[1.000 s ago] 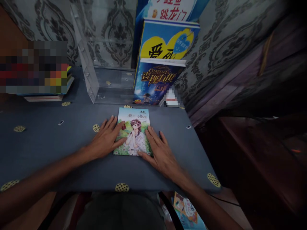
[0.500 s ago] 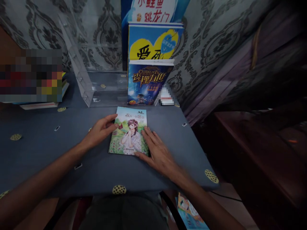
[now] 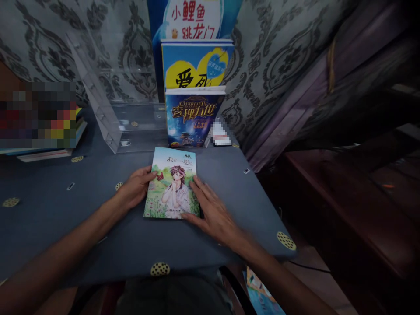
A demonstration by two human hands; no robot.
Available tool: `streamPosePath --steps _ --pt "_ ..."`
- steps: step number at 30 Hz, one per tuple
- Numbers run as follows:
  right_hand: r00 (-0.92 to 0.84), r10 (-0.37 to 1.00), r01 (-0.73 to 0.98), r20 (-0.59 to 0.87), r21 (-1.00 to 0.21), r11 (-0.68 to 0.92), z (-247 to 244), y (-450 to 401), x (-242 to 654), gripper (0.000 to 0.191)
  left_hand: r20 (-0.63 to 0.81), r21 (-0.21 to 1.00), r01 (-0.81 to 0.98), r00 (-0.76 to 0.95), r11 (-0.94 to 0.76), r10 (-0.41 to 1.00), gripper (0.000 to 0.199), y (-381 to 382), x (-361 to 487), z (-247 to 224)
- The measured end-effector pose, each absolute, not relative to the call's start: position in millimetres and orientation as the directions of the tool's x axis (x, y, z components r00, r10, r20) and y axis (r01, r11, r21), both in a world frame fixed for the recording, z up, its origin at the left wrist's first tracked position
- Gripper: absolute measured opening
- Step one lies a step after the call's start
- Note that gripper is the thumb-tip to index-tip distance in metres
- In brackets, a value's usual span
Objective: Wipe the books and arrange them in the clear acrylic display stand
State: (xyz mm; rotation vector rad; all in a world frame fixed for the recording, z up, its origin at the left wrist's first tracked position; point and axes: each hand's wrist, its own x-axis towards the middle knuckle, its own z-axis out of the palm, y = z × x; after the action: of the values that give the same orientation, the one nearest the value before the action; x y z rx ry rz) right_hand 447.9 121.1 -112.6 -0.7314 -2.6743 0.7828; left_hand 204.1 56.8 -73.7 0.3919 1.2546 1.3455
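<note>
A thin paperback book (image 3: 172,188) with a light blue and green cover, showing a drawn figure and a red butterfly, lies face up between my hands. At its left edge, my left hand (image 3: 139,186) grips it, thumb on the cover and the other fingers partly hidden beneath. My right hand (image 3: 215,212) rests against the lower right corner. Its fingers stretch along the right edge, and the thumb reaches apart to the bottom edge. Whether the book is slightly raised off the patterned tablecloth (image 3: 108,258) I cannot tell.
Behind the book stands a clear stepped rack (image 3: 98,109) holding several upright books, with a dark blue book (image 3: 192,116) in front. More books (image 3: 49,153) are stacked at the left, partly pixelated. A colourful item (image 3: 260,291) lies below the table's front edge.
My left thumb has come onto the book's cover, with the other fingers going under its left edge. The view has shifted slightly; my right hand stays at the lower right corner.
</note>
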Motion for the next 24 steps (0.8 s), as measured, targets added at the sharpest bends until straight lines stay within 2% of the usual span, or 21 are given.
streamPosePath --steps 5,8,11,14,16,19,22,24 --pt "-0.776 0.625 0.392 0.084 -0.712 0.583 -115.0 124.7 449.7 0.098 -0.362 0.804 -0.564 -0.210 0.190 0.908 0.032 53.8 206.4 -70.4" --pt "-0.743 0.662 0.314 0.099 -0.821 0.476 -110.5 127.5 447.3 0.097 -0.321 0.802 -0.582 -0.231 0.134 0.918 0.031 51.1 204.6 -70.6" --pt "-0.757 0.640 0.127 0.130 -0.932 0.340 -103.2 129.3 440.4 0.078 -0.293 0.808 -0.585 -0.288 0.075 0.912 0.027 49.6 202.5 -72.3" --pt "-0.774 0.605 -0.052 0.185 -0.972 0.231 -96.9 131.5 431.5 0.053 -0.253 0.821 -0.571 -0.364 0.000 0.896 0.022 49.4 201.8 -70.8" --pt "-0.765 0.596 -0.105 0.245 -0.960 0.260 -92.7 134.9 426.2 0.040 -0.200 0.835 -0.547 -0.416 -0.068 0.887 0.027 50.2 202.8 -65.8" --pt "-0.740 0.566 -0.103 0.363 -0.893 0.438 -84.2 143.1 418.8 0.028 -0.074 0.857 -0.470 -0.514 -0.209 0.854 0.041 52.6 204.6 -54.8" --pt "-0.724 0.513 -0.092 0.461 -0.802 0.590 -76.4 151.1 409.3 0.024 0.047 0.860 -0.369 -0.632 -0.353 0.773 0.053 54.8 202.6 -51.5" --pt "-0.717 0.488 -0.116 0.498 -0.776 0.621 -75.6 153.6 401.4 0.024 0.100 0.858 -0.302 -0.695 -0.415 0.712 0.058 54.3 198.3 -60.0"
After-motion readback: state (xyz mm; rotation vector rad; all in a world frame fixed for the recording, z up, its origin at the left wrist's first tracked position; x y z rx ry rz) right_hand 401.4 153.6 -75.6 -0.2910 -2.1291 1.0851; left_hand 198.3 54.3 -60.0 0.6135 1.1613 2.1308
